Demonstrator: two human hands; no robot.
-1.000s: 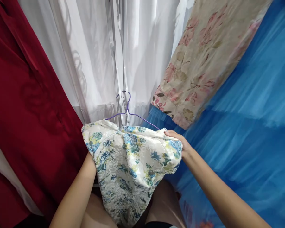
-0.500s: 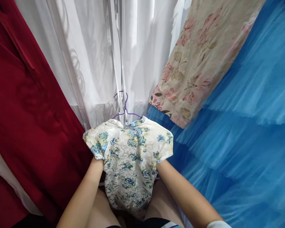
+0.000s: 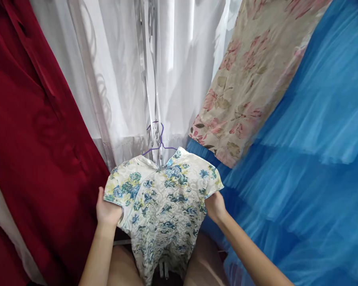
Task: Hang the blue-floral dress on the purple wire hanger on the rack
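Floral top (image 3: 167, 210) hangs neck-up on the hanger, between both hands. Left hand (image 3: 107, 214) at one sleeve, thumb outside, fingers hidden by cloth; right hand (image 3: 215, 206) at the other sleeve opening, fingers also hidden. Can't tell how closed either is, or if they're gripping. Done: purple hanger (image 3: 161, 143) is in at the neckline, shoulders spread. Anything left doesn't show. Behind: metal poles (image 3: 156, 79), then white curtain (image 3: 179, 87).

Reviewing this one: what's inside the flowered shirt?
A purple hanger appears to run into the top of the flowered shirt; its hook and sloping top show, the rest is covered. The left hand and right hand are each partly hidden by a sleeve.
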